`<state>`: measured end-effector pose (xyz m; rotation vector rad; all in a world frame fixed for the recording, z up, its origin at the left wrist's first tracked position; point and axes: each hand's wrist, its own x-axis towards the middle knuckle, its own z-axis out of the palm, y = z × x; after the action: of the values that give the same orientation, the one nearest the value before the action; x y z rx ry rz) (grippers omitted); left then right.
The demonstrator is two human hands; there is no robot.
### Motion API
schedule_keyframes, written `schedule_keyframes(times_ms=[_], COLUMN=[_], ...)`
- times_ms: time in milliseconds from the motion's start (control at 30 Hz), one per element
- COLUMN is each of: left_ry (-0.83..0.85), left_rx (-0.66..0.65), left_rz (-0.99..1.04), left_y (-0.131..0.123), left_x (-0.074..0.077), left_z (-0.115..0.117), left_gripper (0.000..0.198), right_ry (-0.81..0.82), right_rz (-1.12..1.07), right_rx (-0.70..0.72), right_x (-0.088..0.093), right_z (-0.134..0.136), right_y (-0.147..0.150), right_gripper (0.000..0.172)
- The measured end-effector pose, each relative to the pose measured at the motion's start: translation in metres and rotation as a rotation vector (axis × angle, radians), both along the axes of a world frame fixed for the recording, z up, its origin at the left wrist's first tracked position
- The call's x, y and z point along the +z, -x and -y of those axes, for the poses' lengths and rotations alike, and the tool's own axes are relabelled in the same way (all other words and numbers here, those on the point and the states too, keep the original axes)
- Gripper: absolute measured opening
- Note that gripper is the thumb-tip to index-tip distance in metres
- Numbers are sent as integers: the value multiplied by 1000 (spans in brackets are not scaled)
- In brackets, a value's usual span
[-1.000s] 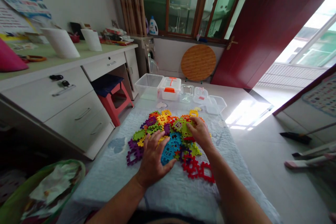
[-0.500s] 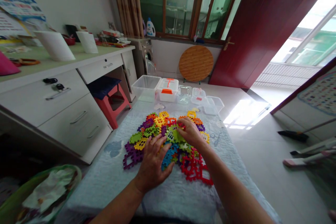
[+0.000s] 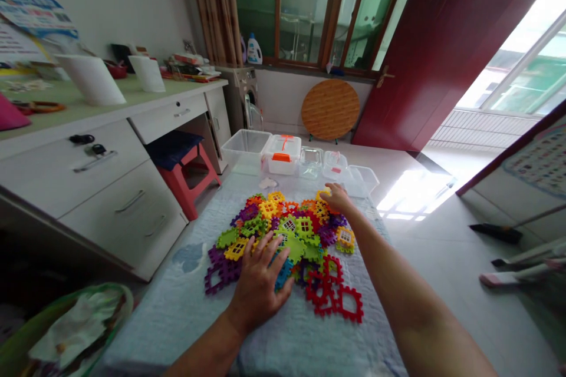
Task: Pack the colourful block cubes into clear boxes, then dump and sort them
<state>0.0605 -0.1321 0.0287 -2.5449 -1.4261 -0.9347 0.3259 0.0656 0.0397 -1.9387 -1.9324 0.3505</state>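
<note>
A heap of toothed plastic building pieces (image 3: 294,244) in many colours lies on the cloth-covered table. My left hand (image 3: 260,277) rests palm down on the near left of the heap, fingers spread, over blue and yellow pieces. Beyond the heap's middle, my right hand (image 3: 339,198) reaches to its far right, its fingers apart at a yellow window piece (image 3: 322,195); no firm grip shows. Green pieces (image 3: 294,247) lie between the hands. Red frame pieces (image 3: 350,303) are at the near right, purple ones (image 3: 215,277) at the near left.
Along the table's far edge stand a large clear bin (image 3: 245,144), a clear box with orange latches (image 3: 283,156) and smaller clear containers (image 3: 336,163). A red stool (image 3: 190,185) and white drawers (image 3: 128,200) are on the left. A waste basket (image 3: 126,306) sits at the lower left.
My right hand has moved from the green pieces in the middle to the far right of the heap. My left hand stays nearly in place.
</note>
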Motion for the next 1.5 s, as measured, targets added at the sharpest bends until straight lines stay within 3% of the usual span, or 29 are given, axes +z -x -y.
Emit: schedule_keyframes(times_ms=[133,333,633,733,833,1067,1133,1233,1367,1500], left_ry=[-10,-13,-29,-39,-41,-105,-120,-90,59,295], left_rx=[50,127,115,89,53,2,46,217,449,405], left_rz=[-37,-55,-82,-79,-55,47,70,99,154,295], left_y=[-1,-3,0,1,3,9,15,39,87,116], left_x=[0,-4,-9,-8,-7,1,7,12,1,-17], left_z=[0,0,-1,-1,-1,7,7,-1,-19,-26], left_gripper=[49,61,67,63,57,40,38,35,43,52], right_ry=[91,108,42,110,167,98,62,38,-1,-212], right_rz=[59,79,-51,-152,-219,-382,-416,-502,-614,-477], right_rx=[43,50,89,198,317,488,502,488,360,118], right_x=[-13,-15,6,18,32,52,53,49,39,19], right_z=[4,41,95,109,121,140,142,142,139,128], right_y=[11,13,-2,-4,-10,-14,-9,-4,-3,-4], right_gripper=[36,40,45,48,37,23,22,21,29,31])
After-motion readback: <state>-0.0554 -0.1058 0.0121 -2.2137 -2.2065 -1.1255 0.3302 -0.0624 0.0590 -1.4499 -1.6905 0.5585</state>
